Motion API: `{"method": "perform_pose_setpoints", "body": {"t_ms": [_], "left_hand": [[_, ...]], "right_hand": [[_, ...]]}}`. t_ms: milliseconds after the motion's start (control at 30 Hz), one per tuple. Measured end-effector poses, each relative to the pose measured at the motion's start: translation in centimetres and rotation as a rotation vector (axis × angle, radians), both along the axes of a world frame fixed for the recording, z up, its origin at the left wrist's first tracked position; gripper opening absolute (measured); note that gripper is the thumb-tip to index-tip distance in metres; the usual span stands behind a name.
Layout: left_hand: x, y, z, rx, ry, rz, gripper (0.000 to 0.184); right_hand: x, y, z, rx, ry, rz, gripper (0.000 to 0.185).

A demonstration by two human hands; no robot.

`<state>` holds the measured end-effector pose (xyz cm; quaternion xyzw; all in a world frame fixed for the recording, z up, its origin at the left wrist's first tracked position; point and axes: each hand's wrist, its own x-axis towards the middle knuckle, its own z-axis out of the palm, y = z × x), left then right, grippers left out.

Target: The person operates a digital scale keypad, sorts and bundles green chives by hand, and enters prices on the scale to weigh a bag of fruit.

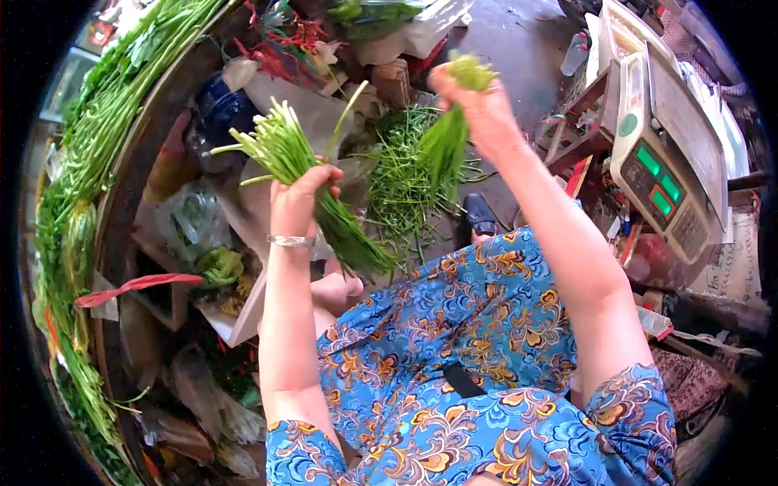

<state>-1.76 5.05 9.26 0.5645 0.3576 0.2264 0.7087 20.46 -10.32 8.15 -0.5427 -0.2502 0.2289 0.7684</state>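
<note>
My left hand (306, 194) is wrapped round a thick bunch of long green stalks (279, 146). Their pale cut ends fan out above my fist, and the darker green part hangs below it toward my lap. My right hand (478, 101), raised farther out, grips a smaller bunch of green stalks (446, 150), slightly blurred, with its greens dangling down. Beneath and between the two hands, a loose heap of thin green trimmings (405, 174) lies on the floor.
On the left, a long ledge carries more leafy green stems (121, 113). A digital scale (656, 170) with lit green digits stands at the right. Plastic bags (194, 219), a red strip (138, 287) and a tangle of red ties (296, 49) lie around; my shoe (480, 214) is near the heap.
</note>
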Motion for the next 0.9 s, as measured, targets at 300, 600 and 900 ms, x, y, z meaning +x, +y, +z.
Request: {"method": "perform_pose_setpoints", "body": {"t_ms": [300, 600, 900], "left_hand": [[1.8, -2.9, 0.0, -0.062, -0.032, -0.173, 0.014], [-1.2, 0.6, -1.1, -0.024, 0.084, -0.057, 0.024], [0.0, -1.3, 0.4, -0.181, -0.088, -0.391, 0.034]], "right_hand": [[-3.3, 2.0, 0.7, -0.016, 0.157, 0.214, 0.011], [5.0, -3.0, 0.3, 0.119, 0.242, -0.329, 0.008], [0.6, -0.4, 0.7, -0.064, 0.07, 0.021, 0.017]]}}
